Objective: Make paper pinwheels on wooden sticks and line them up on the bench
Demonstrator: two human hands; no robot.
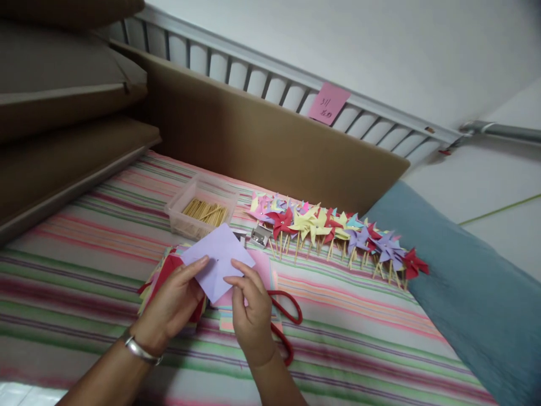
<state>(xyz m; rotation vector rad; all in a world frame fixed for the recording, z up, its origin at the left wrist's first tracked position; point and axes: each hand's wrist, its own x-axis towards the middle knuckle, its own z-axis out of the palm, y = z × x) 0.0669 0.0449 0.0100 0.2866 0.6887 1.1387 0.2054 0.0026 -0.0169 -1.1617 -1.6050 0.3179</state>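
A lilac paper square, turned corner-up with a small dark mark at its middle, is held above the table. My left hand pinches its left side, thumb on top. At the right side my right hand grips the sheet's edge with bent fingers. Partly hidden beneath the hands lie a stack of coloured paper on the left and pink and other sheets on the right. Red-handled scissors rest beside my right hand, their blades mostly covered by the paper.
Several paper pinwheels on sticks lie in rows at the back right. A clear plastic box holds short wooden sticks; a small metal object is nearby. A cardboard panel stands behind the striped tablecloth.
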